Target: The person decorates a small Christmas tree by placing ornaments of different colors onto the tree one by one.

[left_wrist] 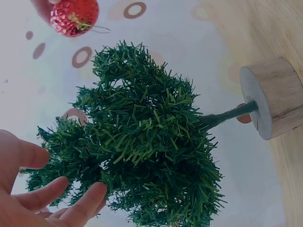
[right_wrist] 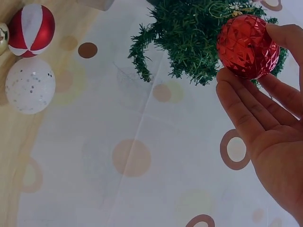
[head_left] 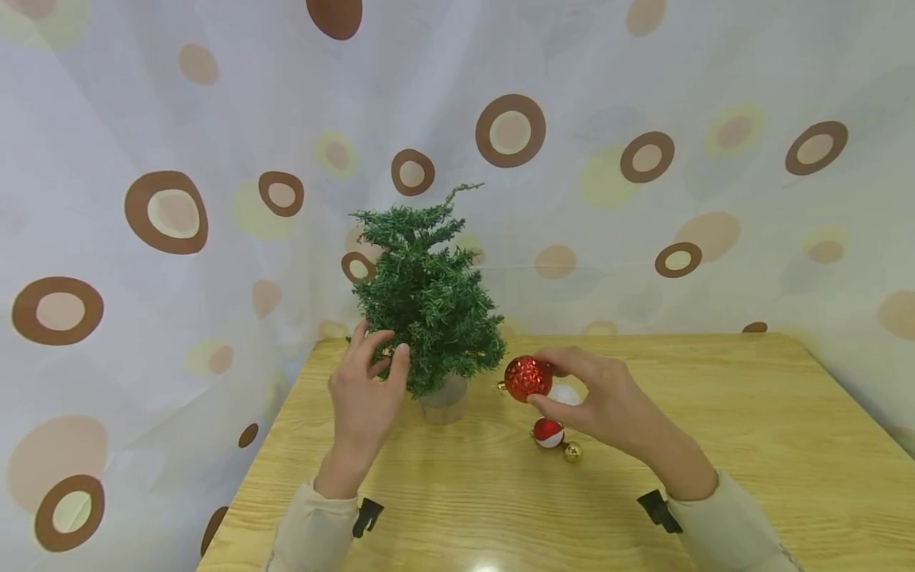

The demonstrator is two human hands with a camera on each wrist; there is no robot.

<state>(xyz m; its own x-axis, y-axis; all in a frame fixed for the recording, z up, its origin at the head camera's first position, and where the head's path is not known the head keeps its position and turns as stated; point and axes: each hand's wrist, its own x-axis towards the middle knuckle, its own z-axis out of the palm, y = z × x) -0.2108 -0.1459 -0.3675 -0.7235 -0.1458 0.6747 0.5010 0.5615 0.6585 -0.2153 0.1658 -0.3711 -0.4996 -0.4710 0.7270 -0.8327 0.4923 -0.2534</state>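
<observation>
A small green artificial Christmas tree (head_left: 432, 310) stands on a round wooden base (left_wrist: 277, 97). My right hand (head_left: 608, 397) pinches a shiny red faceted Christmas ball (head_left: 527, 378) between thumb and fingers, to the right of the tree. The ball's gold cap and hanging loop point toward the tree. In the right wrist view the same red ball (right_wrist: 248, 46) appears in front of the branches. My left hand (head_left: 368, 393) is at the tree's left side, fingers spread and slightly bent, holding nothing. Whether its fingertips touch the needles I cannot tell.
On the wooden table (head_left: 715, 413) near my right hand lie a red and white ball (head_left: 548, 433), a small gold ball (head_left: 573, 452) and a white speckled ball (right_wrist: 30, 85). A curtain with brown circles (head_left: 572, 199) hangs behind and to the left.
</observation>
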